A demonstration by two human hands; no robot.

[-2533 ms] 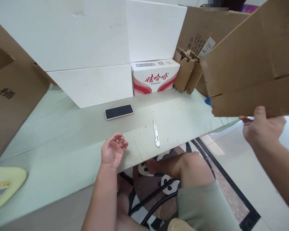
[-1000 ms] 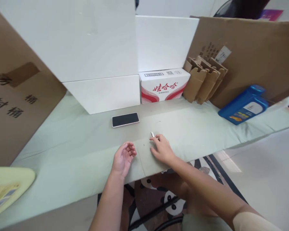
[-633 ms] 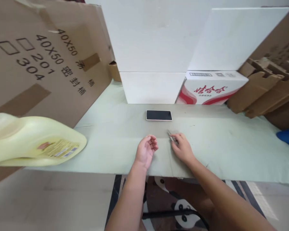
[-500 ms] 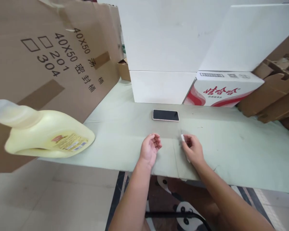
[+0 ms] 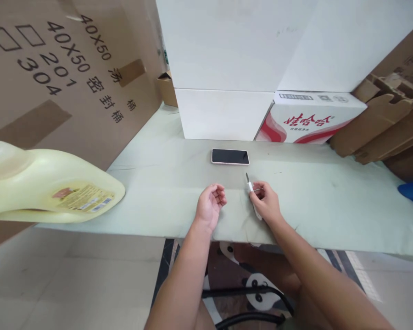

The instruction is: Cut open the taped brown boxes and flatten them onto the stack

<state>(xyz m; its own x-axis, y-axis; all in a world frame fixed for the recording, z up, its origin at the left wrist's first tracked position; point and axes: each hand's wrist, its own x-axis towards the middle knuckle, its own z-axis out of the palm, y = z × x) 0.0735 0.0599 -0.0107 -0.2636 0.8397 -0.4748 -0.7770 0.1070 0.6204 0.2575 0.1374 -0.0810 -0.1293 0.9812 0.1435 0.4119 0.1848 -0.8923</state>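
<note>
The right hand (image 5: 266, 204) is closed around a small white knife (image 5: 250, 189); the blade sticks out toward 12 o'clock, just above the table (image 5: 151, 201); the left hand (image 5: 209, 206) lies on the table at 9 o'clock from the knife, palm up, fingers curled loosely, holding nothing; a phone (image 5: 230, 156) lies flat at 11 o'clock from the knife, near it; a yellow bottle (image 5: 51, 190) lies on its side far off at 9 o'clock; a red and white box (image 5: 309, 123) stands at 1 o'clock.
</note>
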